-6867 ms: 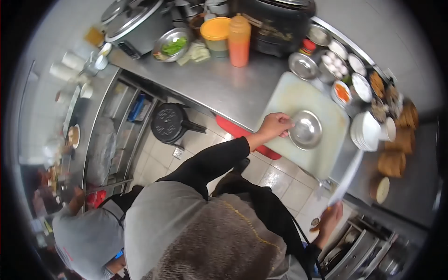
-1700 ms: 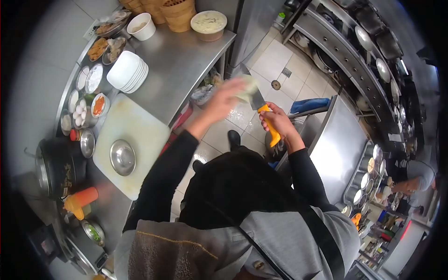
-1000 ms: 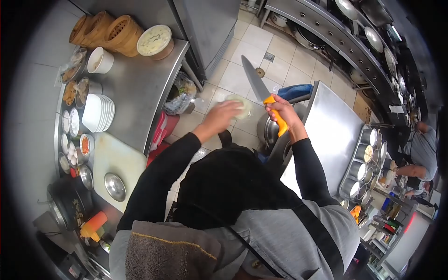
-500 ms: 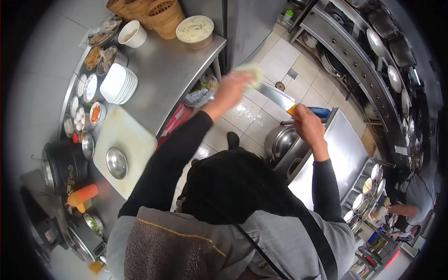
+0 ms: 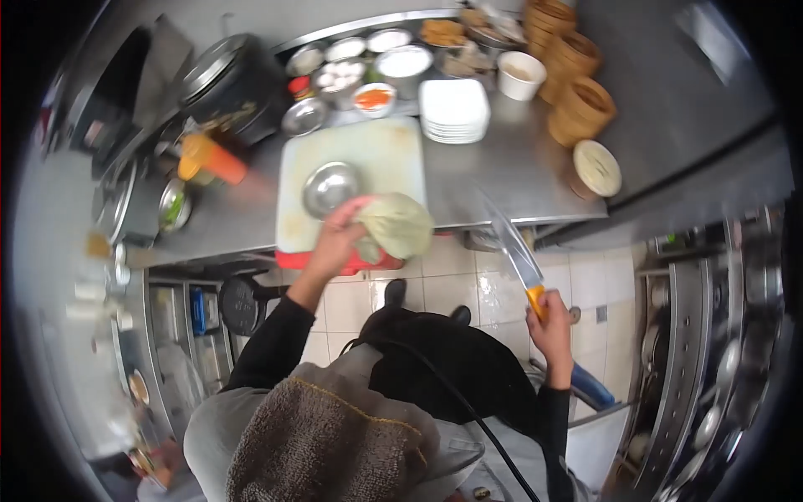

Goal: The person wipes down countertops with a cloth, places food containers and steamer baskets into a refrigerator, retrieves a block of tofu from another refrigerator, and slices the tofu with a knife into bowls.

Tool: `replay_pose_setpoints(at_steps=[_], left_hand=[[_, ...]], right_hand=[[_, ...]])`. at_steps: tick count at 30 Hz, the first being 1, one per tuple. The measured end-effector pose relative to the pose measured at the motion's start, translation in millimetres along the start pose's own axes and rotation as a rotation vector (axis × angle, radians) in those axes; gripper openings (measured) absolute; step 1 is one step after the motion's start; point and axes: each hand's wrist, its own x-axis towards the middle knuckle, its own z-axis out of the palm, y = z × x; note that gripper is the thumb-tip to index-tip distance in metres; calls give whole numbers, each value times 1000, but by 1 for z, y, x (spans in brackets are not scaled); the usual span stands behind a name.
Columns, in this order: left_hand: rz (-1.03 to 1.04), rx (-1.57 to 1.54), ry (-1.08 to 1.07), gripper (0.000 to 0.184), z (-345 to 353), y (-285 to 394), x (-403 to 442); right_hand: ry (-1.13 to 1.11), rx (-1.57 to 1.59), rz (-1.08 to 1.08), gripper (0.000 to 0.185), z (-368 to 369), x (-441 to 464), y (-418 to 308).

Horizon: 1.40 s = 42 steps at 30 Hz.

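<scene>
My left hand (image 5: 335, 243) grips a pale green cloth (image 5: 396, 226), which hangs over the near edge of the white cutting board (image 5: 297, 171). Beyond this hand, a round metal bowl (image 5: 331, 189) rests on the board. Over at the right, my right hand (image 5: 550, 325) is closed round the orange handle of a large knife (image 5: 520, 254). The blade points up and left, past the counter's front edge. The knife and the cloth are apart.
Stacked white plates (image 5: 454, 109) stand right of the board, with bamboo steamers (image 5: 580, 110) farther right. Small bowls line the back, near a large dark cooker (image 5: 237, 88). A squeeze bottle (image 5: 212, 159) lies to the left. A black stool (image 5: 242, 306) stands below the counter.
The view has turned back toward the counter. My left hand has brought the cloth away from the knife, to the board's front edge. The knife stays in my right hand.
</scene>
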Motion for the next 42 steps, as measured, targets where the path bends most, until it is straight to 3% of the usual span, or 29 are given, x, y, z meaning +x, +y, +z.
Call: replay_pose_setpoints(at_steps=[1, 5, 9, 12, 13, 15, 16, 18, 21, 25, 28, 29, 31, 32, 34, 36, 38, 40, 42], left_hand=[[-27, -3, 136, 46, -38, 10, -10], [239, -37, 663, 36, -176, -2, -26], [393, -73, 978, 31, -285, -62, -9], [261, 137, 934, 31, -357, -125, 22], [250, 76, 909, 31, -361, -122, 33], [234, -47, 848, 30, -353, -105, 65], [273, 105, 847, 33, -360, -106, 83], [346, 411, 832, 40, -372, -113, 112], [309, 1143, 512, 49, -376, -133, 128], [241, 1159, 333, 49, -391, -125, 170], [238, 1192, 200, 43, -398, -136, 211], [316, 1365, 7, 40, -406, -142, 220], [242, 1013, -8, 41, -400, -140, 218], [149, 675, 53, 47, -404, -149, 220], [222, 638, 259, 49, -372, -121, 209], [275, 578, 493, 51, -343, -87, 188], [444, 265, 668, 42, -311, -86, 179], [428, 172, 660, 33, -236, -43, 144], [382, 152, 505, 25, -169, -42, 121]], right_hand=[[-95, -16, 10, 26, 22, 27, -20], [-196, 49, -211, 29, 124, 132, -78], [-195, -42, -292, 33, 213, 212, -103], [-211, -188, -326, 31, 250, 252, -126], [-210, -245, -346, 30, 256, 259, -130], [-72, -336, -462, 28, 256, 258, -145], [1, -381, -520, 27, 256, 257, -151], [-207, -88, -231, 25, 262, 247, -150], [-454, 380, 145, 30, 272, 219, -159], [-516, 653, 442, 38, 290, 206, -197], [-432, 692, 445, 46, 318, 207, -198], [-393, 675, 456, 43, 324, 208, -196], [-370, 638, 469, 32, 337, 214, -188], [-396, 619, 474, 24, 340, 215, -185], [-432, 568, 449, 21, 336, 215, -191], [-332, 529, 292, 19, 343, 206, -166], [-274, 593, 255, 16, 320, 199, -154], [-256, 778, 325, 15, 253, 181, -170], [-183, 826, 461, 15, 205, 158, -149]])
